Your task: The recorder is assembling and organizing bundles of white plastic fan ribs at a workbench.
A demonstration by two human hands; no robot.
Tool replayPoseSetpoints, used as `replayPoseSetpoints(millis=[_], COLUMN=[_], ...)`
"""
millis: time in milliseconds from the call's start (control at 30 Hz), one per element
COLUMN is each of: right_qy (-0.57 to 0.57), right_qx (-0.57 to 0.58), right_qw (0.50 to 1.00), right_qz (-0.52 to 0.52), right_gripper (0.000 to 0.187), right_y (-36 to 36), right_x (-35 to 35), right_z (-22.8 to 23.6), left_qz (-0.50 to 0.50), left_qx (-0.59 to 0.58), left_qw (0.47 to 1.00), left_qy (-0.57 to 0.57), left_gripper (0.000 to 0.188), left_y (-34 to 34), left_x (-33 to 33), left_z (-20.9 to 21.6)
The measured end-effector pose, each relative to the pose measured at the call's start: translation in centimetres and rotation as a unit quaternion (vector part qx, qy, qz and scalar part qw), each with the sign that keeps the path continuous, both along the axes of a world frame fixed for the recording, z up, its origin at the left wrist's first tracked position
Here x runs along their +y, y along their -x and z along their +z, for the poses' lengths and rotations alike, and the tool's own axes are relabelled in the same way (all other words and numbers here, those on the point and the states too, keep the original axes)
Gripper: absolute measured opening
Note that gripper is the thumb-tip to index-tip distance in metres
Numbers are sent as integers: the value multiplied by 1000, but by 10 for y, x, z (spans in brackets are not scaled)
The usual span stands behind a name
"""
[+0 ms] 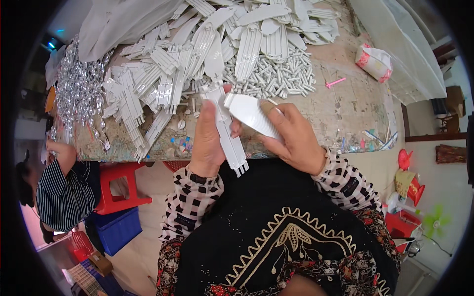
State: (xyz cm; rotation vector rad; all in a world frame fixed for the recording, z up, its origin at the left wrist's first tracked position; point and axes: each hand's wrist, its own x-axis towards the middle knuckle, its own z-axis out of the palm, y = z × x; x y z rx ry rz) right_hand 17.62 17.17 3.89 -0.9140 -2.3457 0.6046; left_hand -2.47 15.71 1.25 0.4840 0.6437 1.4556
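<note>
Left hand [206, 143] grips ribbed plastic strip [231, 147] | right hand [297, 139] pinches curved panel [251, 113] | loose pinch could drop panel between hands

On the table [340, 116], pegs [286, 75] lie between slats [166, 91], left, and a packet [378, 64], right.

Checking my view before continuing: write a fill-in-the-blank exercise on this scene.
The right hand holds a broad, glossy white plastic piece; the long white plastic strip is in the ____ hand.
The thin plastic stick right of the white cylindrical pegs is coloured ____.
The plastic stool beside the blue plastic box is coloured ____.
Missing words: left; pink; red.
</note>
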Motion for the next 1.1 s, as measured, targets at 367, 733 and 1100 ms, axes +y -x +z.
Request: replayPoseSetpoints(millis=[367, 733, 1100], right_qy=[175, 206, 187], right_qx=[151, 41, 45], right_qw=[971, 977, 981], right_qz=[65, 28, 12], right_gripper=[55, 59, 63], right_y=[3, 3, 5], right_x=[-8, -14, -7], right_z=[-3, -14, -33], left_qz=[-40, 11, 53], left_qx=[-26, 117, 92], left_qw=[995, 992, 994], left_qy=[-91, -44, 7], left_gripper=[42, 47, 35], left_y=[-9, -7, -31], left_x=[-12, -16, -15], left_z=[-10, -18, -29])
